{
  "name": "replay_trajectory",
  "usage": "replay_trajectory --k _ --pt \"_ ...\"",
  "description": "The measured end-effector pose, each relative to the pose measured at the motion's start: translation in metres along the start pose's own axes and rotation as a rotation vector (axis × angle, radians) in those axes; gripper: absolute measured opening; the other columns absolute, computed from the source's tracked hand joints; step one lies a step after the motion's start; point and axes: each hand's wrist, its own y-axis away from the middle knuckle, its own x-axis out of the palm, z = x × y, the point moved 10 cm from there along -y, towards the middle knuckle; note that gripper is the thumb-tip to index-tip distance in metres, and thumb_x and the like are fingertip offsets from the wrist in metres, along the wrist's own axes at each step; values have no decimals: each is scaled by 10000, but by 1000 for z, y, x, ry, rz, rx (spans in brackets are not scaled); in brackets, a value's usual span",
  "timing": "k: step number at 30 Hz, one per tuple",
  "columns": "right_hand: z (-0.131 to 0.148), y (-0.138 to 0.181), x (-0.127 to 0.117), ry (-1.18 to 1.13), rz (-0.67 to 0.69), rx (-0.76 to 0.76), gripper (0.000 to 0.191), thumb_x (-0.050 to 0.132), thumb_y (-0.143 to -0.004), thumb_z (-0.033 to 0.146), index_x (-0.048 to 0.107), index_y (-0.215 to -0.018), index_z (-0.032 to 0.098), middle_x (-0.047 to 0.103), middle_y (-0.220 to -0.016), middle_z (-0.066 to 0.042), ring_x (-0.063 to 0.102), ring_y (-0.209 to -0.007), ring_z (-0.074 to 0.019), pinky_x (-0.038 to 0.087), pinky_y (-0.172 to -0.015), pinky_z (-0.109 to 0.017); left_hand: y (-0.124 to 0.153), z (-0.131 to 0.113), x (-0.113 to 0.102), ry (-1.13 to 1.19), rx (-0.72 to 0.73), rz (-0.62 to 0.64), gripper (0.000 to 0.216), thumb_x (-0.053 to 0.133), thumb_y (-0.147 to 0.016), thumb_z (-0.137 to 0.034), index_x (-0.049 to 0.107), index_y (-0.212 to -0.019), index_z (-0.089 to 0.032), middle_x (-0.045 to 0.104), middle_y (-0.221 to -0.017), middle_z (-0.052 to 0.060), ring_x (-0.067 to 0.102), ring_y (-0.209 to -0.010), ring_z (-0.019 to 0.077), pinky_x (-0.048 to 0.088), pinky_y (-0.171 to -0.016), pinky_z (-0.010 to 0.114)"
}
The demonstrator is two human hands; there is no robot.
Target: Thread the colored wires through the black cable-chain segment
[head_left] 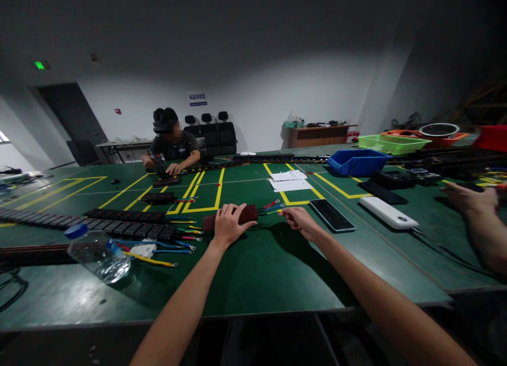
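A dark reddish-brown block (249, 214) lies on the green table, with coloured wires ending in ring terminals (273, 205) coming out of its right end. Over the block's middle is my left hand (228, 224), fingers across the top and thumb along the near side, gripping it. My right hand (300, 221) is closed in a pinch on a wire with a yellow end (281, 211), just right of the block. The fingers hide part of that wire. A phone (331, 215) lies just beyond my right hand.
Left stand a water bottle (101, 257), black segmented strips (130, 227) and loose yellow wires (152, 260). Papers (290, 181), a blue bin (356, 162) and a white power bank (388, 213) lie right. A co-worker (174, 144) works opposite; another person's hand (473, 199) is far right.
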Motion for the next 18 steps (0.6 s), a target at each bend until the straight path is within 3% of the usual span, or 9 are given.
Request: replay_trajectory --k 5,9,18 --pt "7 -1 -6 18 -34 -52 263 699 -705 401 665 -786 153 512 -643 28 344 -442 -47 112 -361 -183 -1 0 -2 14 2 -1 744 525 -850 -793 638 -1330 -236 649 -1094 104 563 -1024 281 454 -869 411" --pt "12 0 -1 -61 6 -102 328 755 -679 450 643 -788 162 480 -629 48 339 -451 -45 128 -376 -181 -1 -1 -1 19 13 11 743 521 -852 -794 643 -1324 -233 651 -1089 103 561 -1018 281 456 -865 416" --pt "8 2 4 -154 6 -37 279 759 -654 360 569 -738 174 403 -585 76 297 -447 -37 116 -380 -158 0 -1 -6 32 37 -3 745 530 -849 -791 644 -1327 -231 651 -1086 107 567 -1016 282 459 -874 414"
